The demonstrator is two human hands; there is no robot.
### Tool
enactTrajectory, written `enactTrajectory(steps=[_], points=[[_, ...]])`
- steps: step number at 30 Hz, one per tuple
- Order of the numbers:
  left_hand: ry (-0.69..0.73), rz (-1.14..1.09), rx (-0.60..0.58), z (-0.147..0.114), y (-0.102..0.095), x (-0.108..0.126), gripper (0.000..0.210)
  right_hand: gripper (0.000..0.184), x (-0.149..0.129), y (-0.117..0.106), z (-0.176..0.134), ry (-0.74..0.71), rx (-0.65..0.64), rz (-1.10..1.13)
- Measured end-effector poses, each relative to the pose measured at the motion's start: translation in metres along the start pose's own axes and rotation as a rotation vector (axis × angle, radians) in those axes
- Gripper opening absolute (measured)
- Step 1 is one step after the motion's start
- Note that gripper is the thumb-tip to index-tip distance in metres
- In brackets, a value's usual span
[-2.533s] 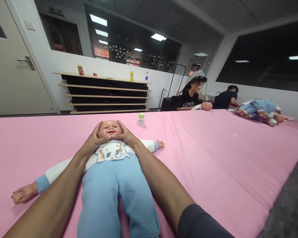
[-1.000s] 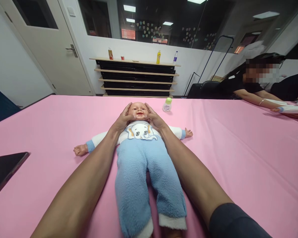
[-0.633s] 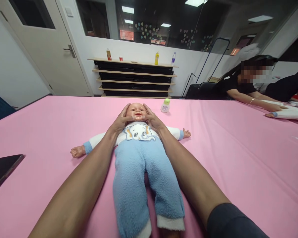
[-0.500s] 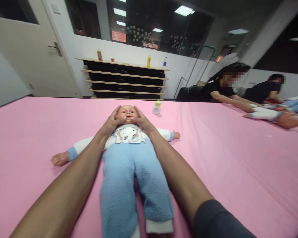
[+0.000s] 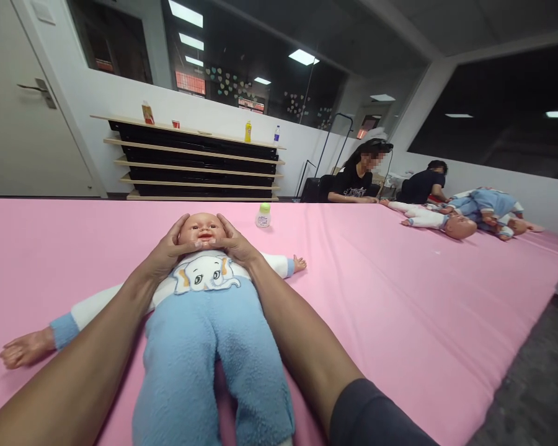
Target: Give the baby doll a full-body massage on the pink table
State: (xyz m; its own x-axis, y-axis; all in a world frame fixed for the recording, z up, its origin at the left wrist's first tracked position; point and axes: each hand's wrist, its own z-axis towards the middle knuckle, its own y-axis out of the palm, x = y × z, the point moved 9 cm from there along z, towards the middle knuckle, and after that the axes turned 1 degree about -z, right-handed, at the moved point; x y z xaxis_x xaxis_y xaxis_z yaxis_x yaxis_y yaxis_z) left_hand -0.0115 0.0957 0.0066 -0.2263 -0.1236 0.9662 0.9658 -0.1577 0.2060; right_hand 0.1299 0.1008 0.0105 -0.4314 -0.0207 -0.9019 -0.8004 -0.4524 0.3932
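A baby doll (image 5: 204, 334) lies face up on the pink table cover, dressed in a white top with an elephant face and fluffy blue trousers. Its arms are spread out to both sides. My left hand (image 5: 167, 253) cups one side of its head, and my right hand (image 5: 238, 245) cups the other. Both thumbs rest on the chin just below the mouth, while the fingers wrap round the cheeks towards the temples. Beyond my right hand stands a small clear bottle with a green cap (image 5: 263, 217).
More dolls (image 5: 481, 207) lie in a heap at the table's far right, near two seated people. A shelf unit (image 5: 195, 152) with bottles on top stands along the back wall. The table's right edge drops to a dark floor.
My view has turned to the right, so the doll sits further left in it. Both hands keep their hold on the doll's head. More of the doll heap shows.
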Motion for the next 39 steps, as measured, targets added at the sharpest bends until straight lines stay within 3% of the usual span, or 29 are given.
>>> enactTrajectory(steps=[6,10,15,20,25,30,39], points=[[-0.027,-0.049,-0.014,0.0,-0.003,-0.007,0.084,0.108,0.0,0.001,-0.002,-0.001,-0.009,0.007],[0.016,0.008,0.04,0.004,-0.007,-0.006,0.097,0.112,0.001,0.0,-0.002,-0.012,0.015,-0.052],[-0.019,-0.175,-0.028,-0.001,0.004,0.0,0.105,0.109,0.003,0.006,0.0,0.0,-0.037,0.041],[0.01,-0.119,-0.04,-0.004,0.009,0.005,0.112,0.108,0.001,0.003,-0.002,-0.011,-0.022,0.014],[-0.002,-0.166,-0.074,-0.004,0.009,0.003,0.106,0.105,-0.001,0.007,-0.005,-0.01,-0.034,0.048],[0.058,-0.055,-0.03,-0.005,0.007,0.006,0.108,0.11,-0.002,0.005,-0.004,-0.021,-0.005,-0.028],[0.027,-0.184,-0.122,-0.007,0.013,0.006,0.117,0.108,-0.002,0.01,-0.006,0.018,-0.009,0.011]])
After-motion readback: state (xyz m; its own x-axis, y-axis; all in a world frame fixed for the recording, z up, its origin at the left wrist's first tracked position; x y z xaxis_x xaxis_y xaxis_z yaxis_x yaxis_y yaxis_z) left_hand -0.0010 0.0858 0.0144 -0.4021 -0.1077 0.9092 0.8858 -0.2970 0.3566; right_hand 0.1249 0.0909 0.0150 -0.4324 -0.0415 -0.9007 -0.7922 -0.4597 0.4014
